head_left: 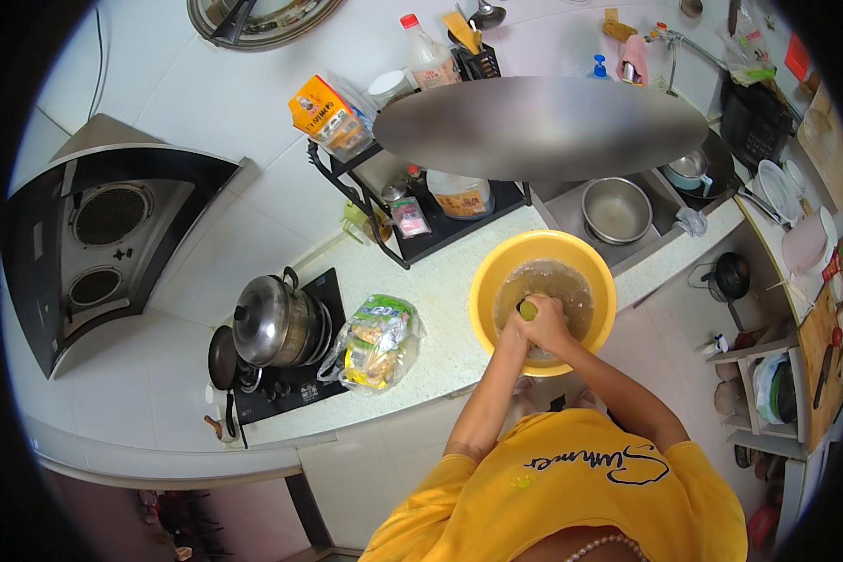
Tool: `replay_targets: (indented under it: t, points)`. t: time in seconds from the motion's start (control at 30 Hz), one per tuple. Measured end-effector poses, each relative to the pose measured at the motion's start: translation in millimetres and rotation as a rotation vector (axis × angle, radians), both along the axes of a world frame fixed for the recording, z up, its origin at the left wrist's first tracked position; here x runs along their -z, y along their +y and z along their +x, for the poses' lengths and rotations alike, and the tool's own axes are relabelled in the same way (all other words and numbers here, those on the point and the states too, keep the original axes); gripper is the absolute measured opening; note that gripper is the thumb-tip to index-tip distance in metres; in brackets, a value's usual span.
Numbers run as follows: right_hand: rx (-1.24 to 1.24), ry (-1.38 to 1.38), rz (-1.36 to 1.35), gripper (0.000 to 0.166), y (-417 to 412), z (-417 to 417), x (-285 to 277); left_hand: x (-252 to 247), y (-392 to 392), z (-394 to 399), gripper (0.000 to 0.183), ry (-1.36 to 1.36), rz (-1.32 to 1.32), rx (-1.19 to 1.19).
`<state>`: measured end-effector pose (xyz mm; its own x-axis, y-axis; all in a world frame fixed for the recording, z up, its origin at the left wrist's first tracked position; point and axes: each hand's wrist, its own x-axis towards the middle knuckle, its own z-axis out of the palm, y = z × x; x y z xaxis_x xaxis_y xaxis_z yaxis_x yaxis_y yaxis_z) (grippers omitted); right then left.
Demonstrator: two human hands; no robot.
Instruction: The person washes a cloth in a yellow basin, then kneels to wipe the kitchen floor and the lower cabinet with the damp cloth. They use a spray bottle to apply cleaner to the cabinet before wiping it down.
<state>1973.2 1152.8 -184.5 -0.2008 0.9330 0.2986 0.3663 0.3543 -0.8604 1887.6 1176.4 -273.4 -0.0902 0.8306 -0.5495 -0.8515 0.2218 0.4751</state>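
A large yellow plastic basin (487, 263) straddles the counter edge near the sink and holds cloudy, brownish water (534, 277). Both of my hands are together inside it, at the water. My right hand (549, 323) closes around an object with a rounded green end (527, 311); the rest of that object is hidden by fingers and water, so I cannot tell what it is. My left hand (517, 329) presses close against the same object from the left, and its fingers are mostly covered by the right hand.
A metal bowl (617, 209) sits in the sink behind the basin. Left of the basin lies a plastic bag of packaged food (378, 344). A lidded steel pot (270, 319) stands on the black cooktop (291, 393). A black rack (456, 235) holds bottles and seasonings; a blurred grey oval covers part of it.
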Motion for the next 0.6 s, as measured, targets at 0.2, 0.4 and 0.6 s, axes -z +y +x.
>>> replay_targets:
  t: [0.2,0.4,0.6]
  points:
    - [0.014,0.015,0.016,0.020,8.8,-1.2,13.2,2.0,-2.2,0.8,0.037,0.030,-0.036,-0.043]
    - [0.324,-0.163,-0.002,0.031,44.5,10.6,64.7,10.8,13.5,6.5,0.041,0.293,-0.144,0.094]
    - [0.241,-0.490,-0.604,0.057,61.0,50.3,67.3,-1.0,7.2,-35.8,0.044,0.509,-0.358,0.400]
